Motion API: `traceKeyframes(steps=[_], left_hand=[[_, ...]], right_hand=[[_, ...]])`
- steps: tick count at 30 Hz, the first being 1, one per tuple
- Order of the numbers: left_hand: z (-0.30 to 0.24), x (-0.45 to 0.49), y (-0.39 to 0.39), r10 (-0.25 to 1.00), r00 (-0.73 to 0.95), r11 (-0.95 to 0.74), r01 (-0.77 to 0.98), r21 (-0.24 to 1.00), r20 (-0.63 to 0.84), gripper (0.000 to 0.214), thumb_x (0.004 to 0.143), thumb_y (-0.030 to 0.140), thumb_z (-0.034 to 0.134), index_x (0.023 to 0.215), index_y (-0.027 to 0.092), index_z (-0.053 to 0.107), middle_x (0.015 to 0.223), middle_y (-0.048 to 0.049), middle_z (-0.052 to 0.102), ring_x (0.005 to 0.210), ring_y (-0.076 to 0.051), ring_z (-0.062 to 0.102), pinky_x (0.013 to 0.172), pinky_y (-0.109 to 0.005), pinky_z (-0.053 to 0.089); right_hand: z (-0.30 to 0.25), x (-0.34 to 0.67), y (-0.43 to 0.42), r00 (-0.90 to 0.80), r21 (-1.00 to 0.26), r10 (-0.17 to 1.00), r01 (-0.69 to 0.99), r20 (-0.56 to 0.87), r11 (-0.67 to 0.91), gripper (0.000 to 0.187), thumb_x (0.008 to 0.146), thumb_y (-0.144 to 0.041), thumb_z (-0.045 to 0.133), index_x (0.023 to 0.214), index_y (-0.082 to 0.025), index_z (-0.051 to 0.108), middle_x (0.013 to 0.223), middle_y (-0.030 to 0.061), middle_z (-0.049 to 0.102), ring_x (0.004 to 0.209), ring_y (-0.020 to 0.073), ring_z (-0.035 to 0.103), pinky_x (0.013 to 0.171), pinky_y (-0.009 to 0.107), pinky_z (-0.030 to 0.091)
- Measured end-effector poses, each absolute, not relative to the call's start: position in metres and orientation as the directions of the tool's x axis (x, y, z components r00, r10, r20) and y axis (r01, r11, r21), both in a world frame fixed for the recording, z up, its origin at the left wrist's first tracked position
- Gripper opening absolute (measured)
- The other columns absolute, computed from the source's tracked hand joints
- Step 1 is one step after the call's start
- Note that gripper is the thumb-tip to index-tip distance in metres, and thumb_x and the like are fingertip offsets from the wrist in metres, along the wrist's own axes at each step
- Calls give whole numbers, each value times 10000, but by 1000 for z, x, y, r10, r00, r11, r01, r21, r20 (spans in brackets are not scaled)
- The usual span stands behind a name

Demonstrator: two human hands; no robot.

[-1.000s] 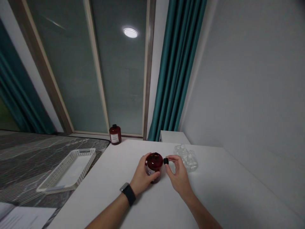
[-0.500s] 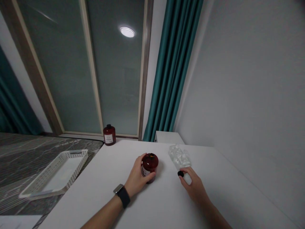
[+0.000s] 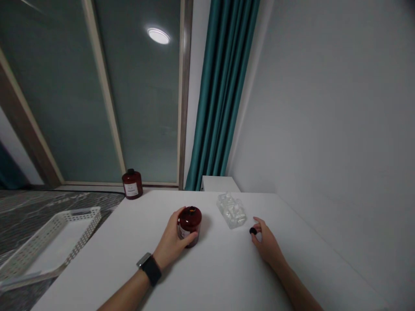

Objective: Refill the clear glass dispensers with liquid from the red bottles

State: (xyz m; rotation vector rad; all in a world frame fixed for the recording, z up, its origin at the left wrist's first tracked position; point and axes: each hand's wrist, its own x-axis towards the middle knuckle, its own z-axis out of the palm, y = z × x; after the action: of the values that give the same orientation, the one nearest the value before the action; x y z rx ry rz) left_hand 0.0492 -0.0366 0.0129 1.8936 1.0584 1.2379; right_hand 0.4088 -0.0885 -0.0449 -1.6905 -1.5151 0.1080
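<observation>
A dark red glass bottle (image 3: 190,219) with a white label stands upright on the white table (image 3: 207,280). My left hand (image 3: 171,239) is wrapped round its left side, thumb across the front. The opening at its top is uncapped, with a small yellowish mark showing there. To the right, my right hand (image 3: 267,244) pinches a small black cap (image 3: 253,231) between thumb and fingers, low over the table. Just beyond that hand lies a crumpled-looking clear plastic package (image 3: 231,210); I cannot make out what is in it.
A second dark red bottle (image 3: 132,185), with its black cap on, stands at the table's far left corner. A white perforated basket (image 3: 48,242) sits left of the table on a grey marbled surface. Behind are a white cabinet (image 3: 220,183), a green curtain (image 3: 223,95) and glass doors.
My right hand has moved right and away from the clear package, still pinching the black cap. My left hand stays on the bottle. The whole view has shifted slightly.
</observation>
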Motion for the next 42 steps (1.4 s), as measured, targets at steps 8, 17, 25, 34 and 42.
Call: traceKeyframes(steps=[8,17,25,34,42], left_hand=[[12,49,-37,878,216,-475,279,834,428,710,747,241,733,1371,203,397,1383,-132,518,1301,-309,502,1142,-540,344],[16,48,-39,885,190,-461,244,853,424,709,719,231,758,1350,203,435,1348,-124,543,1271,-307,524,1121,-528,367],[19,42,-38,889,170,-456,254,853,425,720,718,237,755,1357,178,431,1365,-142,524,1297,-310,495,1139,-523,334],[15,37,-26,888,114,-458,304,835,445,747,723,260,756,1381,177,413,1387,-144,518,1326,-311,481,1158,-522,309],[9,18,0,903,48,-417,330,847,426,766,750,292,727,1403,166,346,1390,-161,520,1279,-289,532,1097,-468,396]], right_hand=[[-42,407,-90,223,-517,775,842,591,152,443,799,-301,536,1226,-187,533,1017,111,655,957,292,634,901,512,509],[-4,348,-66,284,-583,777,802,562,128,854,794,-475,650,1489,-157,269,1230,180,599,1070,334,600,946,518,473],[-5,339,-38,343,-661,798,745,496,91,1002,719,-427,684,1537,-167,167,1151,152,634,1074,353,591,965,522,451],[-20,301,-61,244,-700,828,677,504,227,927,716,-359,742,1509,-249,274,1214,124,591,1095,326,592,968,535,473],[-11,263,-58,85,-717,872,610,483,338,858,664,-261,777,1445,-281,420,1227,97,606,1129,307,585,1011,541,463]])
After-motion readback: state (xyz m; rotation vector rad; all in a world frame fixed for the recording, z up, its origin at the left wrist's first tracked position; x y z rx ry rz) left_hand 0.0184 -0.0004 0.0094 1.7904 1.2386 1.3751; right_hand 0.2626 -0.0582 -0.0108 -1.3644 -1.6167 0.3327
